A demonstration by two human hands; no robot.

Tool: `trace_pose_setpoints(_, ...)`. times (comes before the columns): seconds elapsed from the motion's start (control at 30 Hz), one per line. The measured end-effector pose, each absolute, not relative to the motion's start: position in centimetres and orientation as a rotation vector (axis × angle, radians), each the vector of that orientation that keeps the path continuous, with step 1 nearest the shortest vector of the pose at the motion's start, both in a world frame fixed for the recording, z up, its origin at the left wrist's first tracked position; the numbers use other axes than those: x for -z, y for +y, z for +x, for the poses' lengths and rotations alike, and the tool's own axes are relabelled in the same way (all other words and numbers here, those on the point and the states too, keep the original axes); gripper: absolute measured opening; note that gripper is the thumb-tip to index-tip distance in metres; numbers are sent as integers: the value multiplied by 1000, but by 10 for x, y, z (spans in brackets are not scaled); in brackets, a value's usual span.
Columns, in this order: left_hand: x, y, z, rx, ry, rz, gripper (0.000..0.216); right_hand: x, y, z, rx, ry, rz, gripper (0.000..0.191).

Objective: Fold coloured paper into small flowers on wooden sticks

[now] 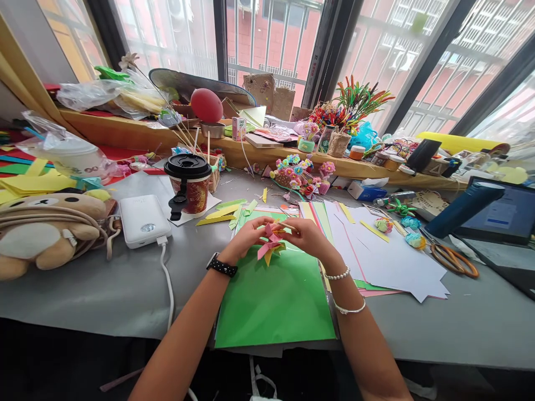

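Between my two hands is a folded paper piece point(272, 245) in pink and yellow, with several pointed tips hanging downward. My left hand point(249, 238) grips it from the left, fingers closed on its upper part. From the right, my right hand point(306, 234) pinches the same piece near its top. Fingers cover part of the folds. Beneath the hands lies a green paper sheet point(276, 301) at the table's front edge. Folded yellow and light green paper strips point(221, 211) rest just beyond my left hand.
White paper sheets point(388, 256) and orange-handled scissors point(453, 260) lie to the right. A lidded coffee cup point(195, 189), a white power bank point(144, 220) with its cable and a plush bear point(50, 234) are on the left. Crafted flowers point(295, 172) stand behind; a laptop point(501, 211) is far right.
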State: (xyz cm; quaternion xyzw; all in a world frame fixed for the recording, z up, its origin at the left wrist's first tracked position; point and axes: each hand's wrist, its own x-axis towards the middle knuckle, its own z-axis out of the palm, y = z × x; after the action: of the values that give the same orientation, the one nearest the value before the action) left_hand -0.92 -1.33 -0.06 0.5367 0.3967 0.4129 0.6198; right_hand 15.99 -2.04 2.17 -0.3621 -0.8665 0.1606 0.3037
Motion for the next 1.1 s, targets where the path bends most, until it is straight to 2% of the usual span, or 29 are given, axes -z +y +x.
trace_pose_setpoints(0.27, 2, -13, -9, -967, 889, 1226, 23, -21, -20, 158, -403, -2295, -998, 13)
trace_pose_setpoints(0.63, 8, -8, -9, -1038, 866, 1080, 30, -16, -22, 150, -199, -2278, -1050, 10)
trace_pose_setpoints(0.9, 5, -12, -8, -1014, 920, 1163, 25, -16, -19, 157, -427, -2323, -983, 17)
trace_pose_setpoints(1.1, 6, -10, -8, -1016, 937, 1162, 23, -17, -20, 153, -377, -2292, -1041, 16)
